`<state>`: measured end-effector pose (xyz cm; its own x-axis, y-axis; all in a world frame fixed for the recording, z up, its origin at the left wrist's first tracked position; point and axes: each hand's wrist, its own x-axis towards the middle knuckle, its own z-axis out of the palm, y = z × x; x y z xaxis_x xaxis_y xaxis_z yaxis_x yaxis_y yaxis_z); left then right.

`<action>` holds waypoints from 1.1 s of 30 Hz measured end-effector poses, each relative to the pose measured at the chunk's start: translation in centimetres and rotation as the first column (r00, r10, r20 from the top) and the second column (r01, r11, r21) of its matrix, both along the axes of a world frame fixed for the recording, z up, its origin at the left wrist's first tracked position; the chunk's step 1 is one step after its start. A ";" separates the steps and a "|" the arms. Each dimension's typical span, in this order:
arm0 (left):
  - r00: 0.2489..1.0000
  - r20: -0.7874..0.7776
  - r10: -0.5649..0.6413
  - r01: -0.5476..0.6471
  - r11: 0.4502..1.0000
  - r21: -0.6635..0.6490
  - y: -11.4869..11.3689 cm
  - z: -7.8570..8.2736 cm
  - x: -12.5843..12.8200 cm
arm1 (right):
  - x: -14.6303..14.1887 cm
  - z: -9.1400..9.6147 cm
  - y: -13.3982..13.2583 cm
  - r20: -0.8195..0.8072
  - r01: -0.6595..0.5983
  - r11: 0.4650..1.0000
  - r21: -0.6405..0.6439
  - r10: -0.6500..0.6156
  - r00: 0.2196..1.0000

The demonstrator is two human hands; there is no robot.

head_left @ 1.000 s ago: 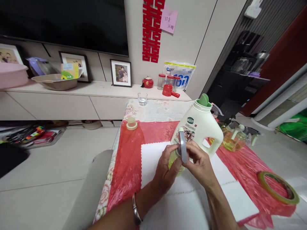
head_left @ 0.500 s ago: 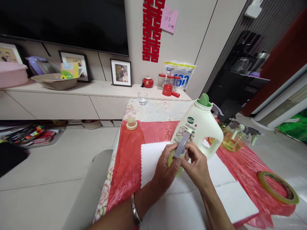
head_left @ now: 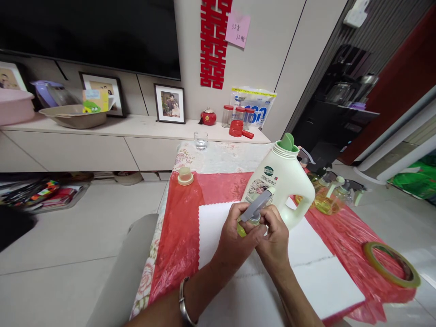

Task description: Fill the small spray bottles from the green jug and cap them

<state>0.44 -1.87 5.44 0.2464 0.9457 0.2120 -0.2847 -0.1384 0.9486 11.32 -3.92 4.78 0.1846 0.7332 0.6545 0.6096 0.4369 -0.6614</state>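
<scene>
A small spray bottle of yellow-green liquid with a grey trigger head (head_left: 256, 206) is held over the white paper sheet (head_left: 211, 227). My left hand (head_left: 235, 240) wraps round the bottle's body. My right hand (head_left: 272, 236) is closed on the grey spray head at the neck. Just behind them stands a large white detergent jug (head_left: 284, 181) with an open neck and a green spout. Its cream cap (head_left: 185, 176) lies on the red plastic cover (head_left: 180, 227) to the left.
Several other spray bottles (head_left: 327, 195) with yellow liquid lie to the right of the jug. A roll of green tape (head_left: 388, 265) lies at the table's right edge. A drinking glass (head_left: 200, 140) stands at the far end. A low cabinet (head_left: 102, 141) runs along the wall.
The grey spray head has turned from upright to slanting right while my right hand closed round the neck. Both hands and the bottle stay in about the same place.
</scene>
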 end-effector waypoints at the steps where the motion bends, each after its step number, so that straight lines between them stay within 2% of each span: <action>1: 1.000 -0.008 0.010 -0.010 1.000 -0.021 0.1 0.1 0.1 | -0.1 0.0 0.0 0.015 0.008 1.000 0.010 -0.008 1.000; 4: 0.998 -0.043 0.046 -0.048 0.998 -0.045 0.4 0.4 0.1 | -0.2 0.0 0.0 0.058 0.021 0.999 0.031 -0.022 0.998; 9: 0.979 -0.123 0.163 -0.141 0.975 0.173 1.2 -0.1 -0.7 | -0.4 -0.6 -0.5 0.116 0.065 0.997 0.046 -0.070 0.991; 11: 0.975 -0.131 0.178 -0.147 0.965 0.218 1.3 -0.4 -0.9 | -0.4 -1.0 -0.7 0.142 0.093 0.995 0.047 -0.099 0.985; 17: 0.983 -0.158 0.090 -0.054 0.975 0.215 1.2 -0.5 -1.0 | -0.6 -1.9 -1.0 0.142 0.060 0.996 -0.070 -0.050 0.989; 22: 0.984 -0.162 0.071 -0.026 0.964 0.263 1.4 -0.6 -1.1 | -0.4 -1.9 -1.0 0.080 -0.004 0.983 -0.181 0.019 0.997; 28: 0.986 -0.165 0.029 0.001 0.984 0.180 1.2 -1.0 -1.3 | -0.1 -1.8 -0.9 0.031 -0.050 0.972 -0.228 0.059 0.998; 33: 0.984 -0.171 0.044 0.000 0.969 0.245 1.0 -1.3 -1.2 | 0.1 -2.1 -0.8 0.024 -0.047 0.968 -0.247 0.054 0.998</action>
<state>-0.73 -0.89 4.17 0.2796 0.8764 0.3921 -0.1124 -0.3757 0.9199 11.43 -4.74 2.70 0.1258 0.8804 0.4573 0.6124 0.2938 -0.7339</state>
